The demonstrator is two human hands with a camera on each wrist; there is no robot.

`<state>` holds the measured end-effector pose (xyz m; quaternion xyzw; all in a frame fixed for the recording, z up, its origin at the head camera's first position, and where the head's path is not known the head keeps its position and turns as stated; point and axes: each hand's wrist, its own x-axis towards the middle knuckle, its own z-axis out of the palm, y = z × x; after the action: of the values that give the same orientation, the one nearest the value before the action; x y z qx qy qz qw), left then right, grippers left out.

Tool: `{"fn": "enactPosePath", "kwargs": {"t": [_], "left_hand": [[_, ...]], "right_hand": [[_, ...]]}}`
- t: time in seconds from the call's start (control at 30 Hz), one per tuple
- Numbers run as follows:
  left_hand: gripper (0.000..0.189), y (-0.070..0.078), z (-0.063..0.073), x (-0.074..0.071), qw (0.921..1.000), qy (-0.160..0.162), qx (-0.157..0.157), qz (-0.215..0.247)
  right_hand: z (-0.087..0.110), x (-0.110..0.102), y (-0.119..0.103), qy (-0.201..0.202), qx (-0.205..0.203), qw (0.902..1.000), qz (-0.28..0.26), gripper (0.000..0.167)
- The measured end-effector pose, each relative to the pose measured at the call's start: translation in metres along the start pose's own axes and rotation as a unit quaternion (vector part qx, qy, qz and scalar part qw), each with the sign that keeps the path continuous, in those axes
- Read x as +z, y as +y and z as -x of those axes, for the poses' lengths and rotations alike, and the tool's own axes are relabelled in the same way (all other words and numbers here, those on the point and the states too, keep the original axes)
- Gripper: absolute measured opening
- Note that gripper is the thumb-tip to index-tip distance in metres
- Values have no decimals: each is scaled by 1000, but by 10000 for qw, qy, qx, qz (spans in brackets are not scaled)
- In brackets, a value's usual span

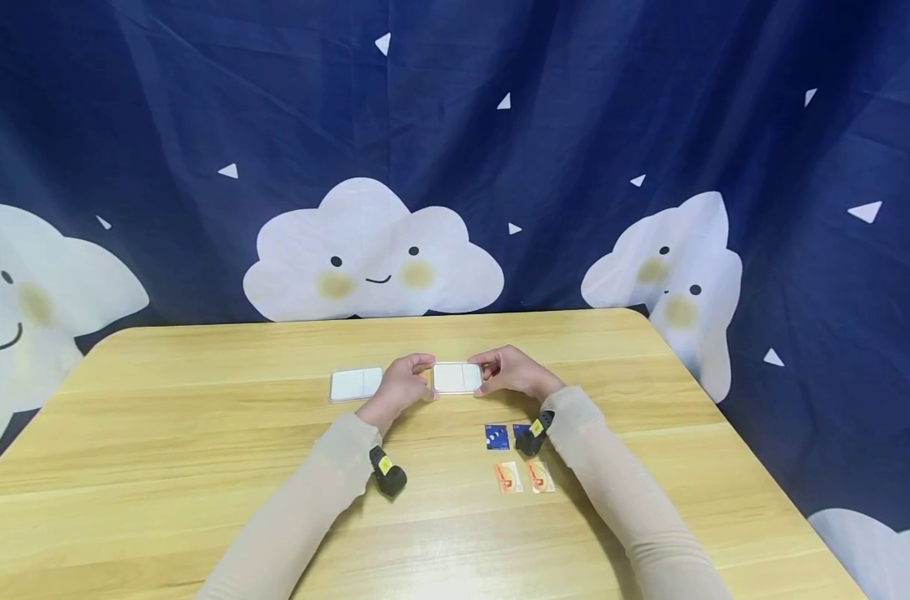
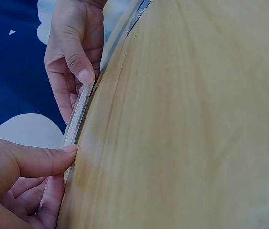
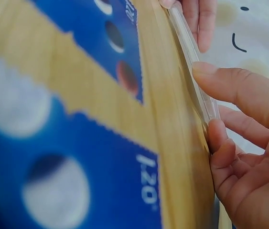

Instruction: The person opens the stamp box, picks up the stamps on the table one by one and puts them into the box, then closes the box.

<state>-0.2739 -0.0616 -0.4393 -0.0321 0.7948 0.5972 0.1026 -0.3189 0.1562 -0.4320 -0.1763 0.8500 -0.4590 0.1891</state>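
Note:
A flat clear-edged plastic case (image 1: 455, 377) with a white face and a line across it is between my hands near the table's far side. My left hand (image 1: 404, 383) pinches its left end, thumb at the near edge. At the other end, my right hand (image 1: 513, 372) grips it with thumb and curled fingers. Seen edge-on in the left wrist view, the case (image 2: 78, 114) looks thin and layered. A second similar case (image 1: 353, 384) lies just left of my left hand, which overlaps its corner in the head view.
Nearer than the held case lie two blue postage stamps with moon phases (image 1: 496, 437), one partly hidden by the right wrist camera (image 1: 530, 442). Two orange-and-white stamps (image 1: 509, 477) lie below them on the wooden table (image 1: 200, 467). A dark blue cloud-patterned curtain (image 1: 560, 167) hangs behind.

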Motion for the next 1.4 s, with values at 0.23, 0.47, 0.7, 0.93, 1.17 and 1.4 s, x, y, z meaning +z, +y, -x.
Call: {"fn": "enactPosePath", "kwargs": {"t": [0.23,0.47,0.7,0.93,1.17,1.4], "left_hand": [[66,1,1,0,10000,22,-69,36],[66,2,1,0,10000,25,-75,54],[67,3,2,0,10000,27,-45,0],[71,1,1,-1,10000,-6,-61,-11],[76,-1,-1,1,9999,20,-70,-75],[77,0,-1,1,10000,9,-4,-66]], "right_hand": [[0,0,0,-5,-48,10000,1,54],[1,-2,-1,-75,-80,9999,87,54],[1,-3,-2,-155,-104,9998,32,52],[0,0,-2,-280,-189,9991,248,50],[-1,3,0,-315,-202,9985,406,56],[-2,4,-3,-135,-50,9982,583,54]]}}
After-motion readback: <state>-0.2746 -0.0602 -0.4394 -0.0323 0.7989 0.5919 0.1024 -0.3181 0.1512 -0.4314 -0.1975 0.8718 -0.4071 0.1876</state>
